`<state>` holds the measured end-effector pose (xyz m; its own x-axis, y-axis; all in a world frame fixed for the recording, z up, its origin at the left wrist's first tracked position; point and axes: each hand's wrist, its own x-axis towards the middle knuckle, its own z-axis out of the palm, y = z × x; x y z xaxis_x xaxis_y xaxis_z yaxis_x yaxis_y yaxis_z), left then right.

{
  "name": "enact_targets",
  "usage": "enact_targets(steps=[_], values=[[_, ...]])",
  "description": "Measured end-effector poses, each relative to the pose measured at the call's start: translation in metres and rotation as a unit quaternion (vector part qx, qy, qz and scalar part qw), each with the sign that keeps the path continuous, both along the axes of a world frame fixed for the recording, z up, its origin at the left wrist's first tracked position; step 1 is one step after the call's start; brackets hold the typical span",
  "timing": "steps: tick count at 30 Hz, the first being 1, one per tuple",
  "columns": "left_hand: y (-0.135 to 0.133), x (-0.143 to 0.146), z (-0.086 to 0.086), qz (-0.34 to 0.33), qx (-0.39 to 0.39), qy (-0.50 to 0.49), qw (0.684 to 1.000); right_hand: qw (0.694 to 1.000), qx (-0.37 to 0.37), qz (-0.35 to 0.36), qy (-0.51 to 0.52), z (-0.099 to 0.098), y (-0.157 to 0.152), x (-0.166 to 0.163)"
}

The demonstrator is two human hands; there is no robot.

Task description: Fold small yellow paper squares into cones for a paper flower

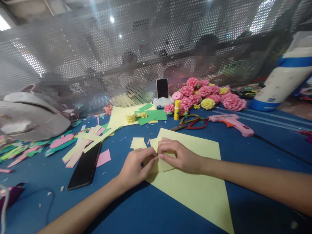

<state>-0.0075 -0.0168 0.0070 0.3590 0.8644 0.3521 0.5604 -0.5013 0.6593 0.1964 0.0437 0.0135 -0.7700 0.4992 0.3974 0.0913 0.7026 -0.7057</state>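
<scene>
Mesh of perforated metal rose behind the blue table. A large pale yellow sheet lay on the table in front of the person, partly under the right forearm. A pale bag sat at the far left; a white bottle with blue bands stood at the far right. Pink paper flowers were heaped beyond the sheet. The left hand and right hand met over the sheet's left part, each with thumb and forefinger pinched closed on a small yellow paper, fingertips nearly touching. A black phone lay left of the left hand, paper strips across its far end. Beyond the sheet lay a pink glue gun, scissors near its nozzle. A yellow glue stick stood upright before the flowers. Just beyond the left hand lay a pale yellow square.
</scene>
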Motion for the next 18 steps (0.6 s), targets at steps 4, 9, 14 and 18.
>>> enact_targets(steps=[4,9,14,18], values=[[-0.001,0.001,0.002,0.006,-0.015,-0.026,1.000,1.000,-0.012,-0.003,0.005,0.001,-0.001,0.000],[0.008,-0.001,-0.001,0.039,-0.062,-0.096,0.993,0.998,-0.048,-0.044,0.012,0.000,0.000,0.000],[0.023,-0.012,-0.014,0.053,-0.122,-0.143,0.981,0.987,-0.113,-0.115,0.017,-0.005,0.005,-0.001],[0.029,-0.016,-0.024,0.059,-0.157,-0.162,0.973,0.977,-0.152,-0.148,0.025,-0.010,0.010,-0.002]])
